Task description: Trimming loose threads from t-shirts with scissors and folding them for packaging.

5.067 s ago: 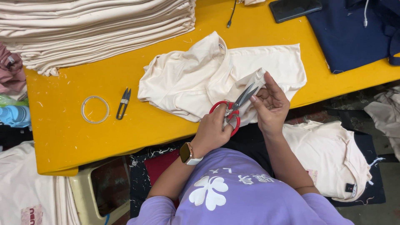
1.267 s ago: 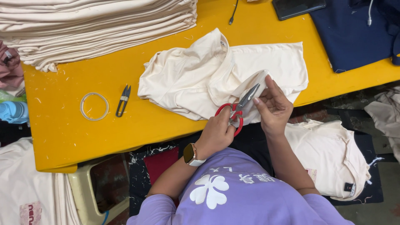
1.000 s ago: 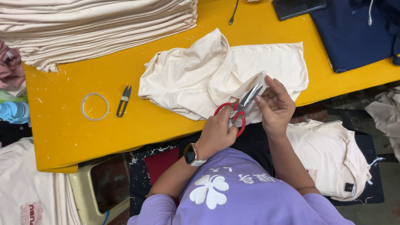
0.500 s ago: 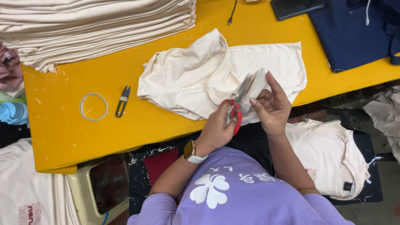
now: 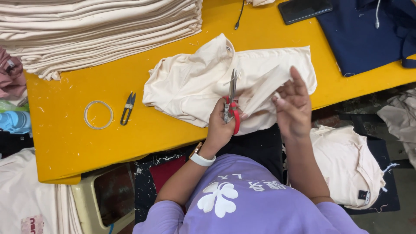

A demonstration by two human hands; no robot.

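Note:
My left hand [image 5: 219,128], with a white watch on its wrist, is closed around the red handles of a pair of scissors [image 5: 232,97]. The blades point up and away from me and lie together. My right hand [image 5: 294,106] pinches a flat strip of cream cloth [image 5: 265,88] just to the right of the blades. That strip belongs to a crumpled cream garment [image 5: 195,82] lying on the yellow table [image 5: 65,143] in front of me. Both hands hover over the table's near edge.
A tall stack of folded cream cloth [image 5: 108,30] fills the far left. Small black thread snips [image 5: 128,108] and a pale ring [image 5: 98,115] lie left of the garment. A dark phone [image 5: 305,8], a navy garment [image 5: 368,39] and another cream garment [image 5: 346,164] are on the right.
The scissors have swung from slanting toward my right hand to pointing straight up, with the blades now together. My right hand has lifted slightly with the cloth strip.

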